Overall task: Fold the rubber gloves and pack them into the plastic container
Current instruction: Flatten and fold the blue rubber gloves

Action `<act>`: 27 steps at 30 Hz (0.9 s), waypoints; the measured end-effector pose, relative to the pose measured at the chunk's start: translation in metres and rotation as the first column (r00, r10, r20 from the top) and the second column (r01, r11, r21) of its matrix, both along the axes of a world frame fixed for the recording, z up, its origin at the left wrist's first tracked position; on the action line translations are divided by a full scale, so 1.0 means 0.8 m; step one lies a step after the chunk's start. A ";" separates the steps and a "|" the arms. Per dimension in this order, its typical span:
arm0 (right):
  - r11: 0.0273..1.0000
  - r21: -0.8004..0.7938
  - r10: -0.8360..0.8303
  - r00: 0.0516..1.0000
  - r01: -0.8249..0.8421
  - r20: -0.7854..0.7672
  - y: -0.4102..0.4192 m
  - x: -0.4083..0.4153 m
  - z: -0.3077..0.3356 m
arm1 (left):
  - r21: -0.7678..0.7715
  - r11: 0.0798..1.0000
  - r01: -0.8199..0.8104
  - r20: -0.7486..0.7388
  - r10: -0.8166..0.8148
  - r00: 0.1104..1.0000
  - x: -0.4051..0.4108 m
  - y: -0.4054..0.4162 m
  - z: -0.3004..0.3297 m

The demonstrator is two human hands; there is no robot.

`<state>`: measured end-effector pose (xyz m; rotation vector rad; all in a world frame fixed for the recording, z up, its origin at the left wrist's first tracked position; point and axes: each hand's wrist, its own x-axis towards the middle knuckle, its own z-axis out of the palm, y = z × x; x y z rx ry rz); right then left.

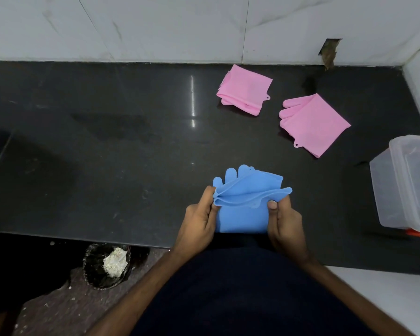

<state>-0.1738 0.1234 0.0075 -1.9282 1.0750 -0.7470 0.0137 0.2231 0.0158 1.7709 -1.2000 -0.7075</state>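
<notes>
Blue rubber gloves (245,202) are folded over near the front edge of the black counter, fingertips pointing away from me. My left hand (199,221) pinches their left edge and my right hand (285,223) pinches the right edge, thumb on top. One pink glove (245,89) lies folded at the back of the counter. A second pink glove (313,123) lies folded to its right, fingers showing. The clear plastic container (407,185) stands open at the right edge of the view.
The black counter (107,154) runs to a white tiled wall (155,25) behind and to the right. Below the counter's front edge on the floor sits a dark bin (107,265) with white waste in it.
</notes>
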 end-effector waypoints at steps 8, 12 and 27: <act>0.990 0.096 -0.088 0.988 0.100 -0.124 0.000 -0.004 -0.007 | 0.276 0.960 -0.045 -0.038 0.058 0.998 -0.001 -0.037 -0.005; 0.982 0.140 -0.078 0.954 0.123 -0.291 -0.015 0.004 -0.011 | 0.349 0.935 -0.070 -0.020 0.083 0.996 0.003 -0.044 -0.013; 0.995 -0.061 -0.092 0.908 0.074 -0.408 -0.020 0.018 0.013 | 0.449 0.890 -0.077 0.042 0.065 0.997 0.012 -0.067 -0.017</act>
